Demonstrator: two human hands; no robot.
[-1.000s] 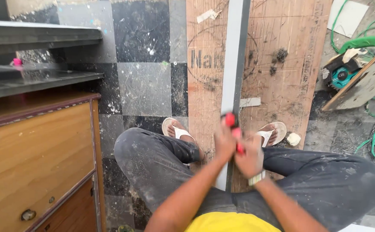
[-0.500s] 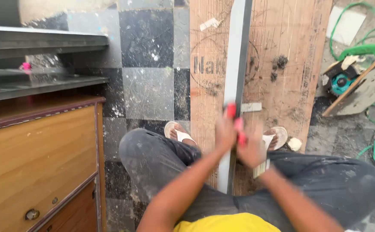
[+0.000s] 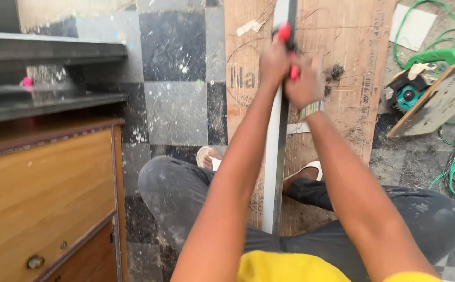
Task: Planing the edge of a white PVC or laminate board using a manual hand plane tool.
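The person has two hands out in front, both on one red tool [image 3: 286,39]. The left hand [image 3: 273,65] is closed around it, and the right hand [image 3: 304,83] is closed around it too, just beside the left. Under both hands runs one long grey strip [image 3: 275,156], lying on one brown board [image 3: 342,104]. Two feet in white sandals [image 3: 206,156] sit below the hands, one on each side of the strip. To the right of the hands lies one green power tool [image 3: 441,56] with green cords. To the left stands one wooden cabinet [image 3: 45,193]. A second ago the hands were low, close to the feet. Now the arms are stretched out and the hands and red tool are much farther up the strip.
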